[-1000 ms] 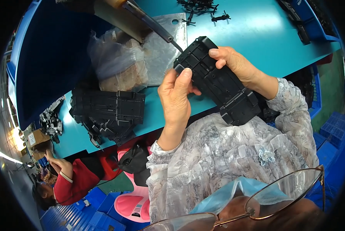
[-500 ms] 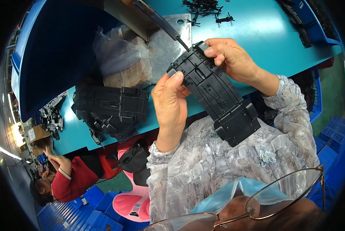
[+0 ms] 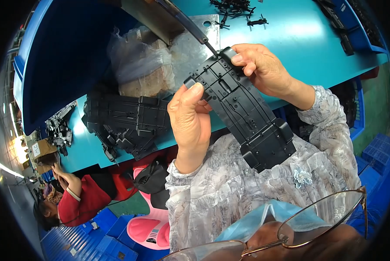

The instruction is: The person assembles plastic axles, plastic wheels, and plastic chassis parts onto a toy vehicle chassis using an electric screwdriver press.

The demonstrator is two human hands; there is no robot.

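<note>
A long black plastic chassis plate (image 3: 247, 108), ribbed and dotted with small holes, slants from above the table toward my body. My left hand (image 3: 190, 124) grips its far left corner, with the thumb on top. At the far right corner my right hand (image 3: 264, 69) pinches the raised edge between thumb and fingers. A dark metal rod (image 3: 197, 32) with a thin driver-like tip comes down from the upper left and meets the plate's far edge between my hands. Whether the tip sits in a hole I cannot tell.
Several similar black plates (image 3: 125, 122) lie piled on the teal table (image 3: 290, 48) at left. Beyond them are a plastic-wrapped brown block (image 3: 147, 71) and a metal sheet (image 3: 190, 52). Small black parts (image 3: 232, 8) lie at the back. A blue bin (image 3: 69, 56) rises at left; a person in red (image 3: 84, 200) sits nearby.
The plate has turned slightly, its near end lower in view. My left hand has shifted a little left and down with its corner; my right hand has barely moved.
</note>
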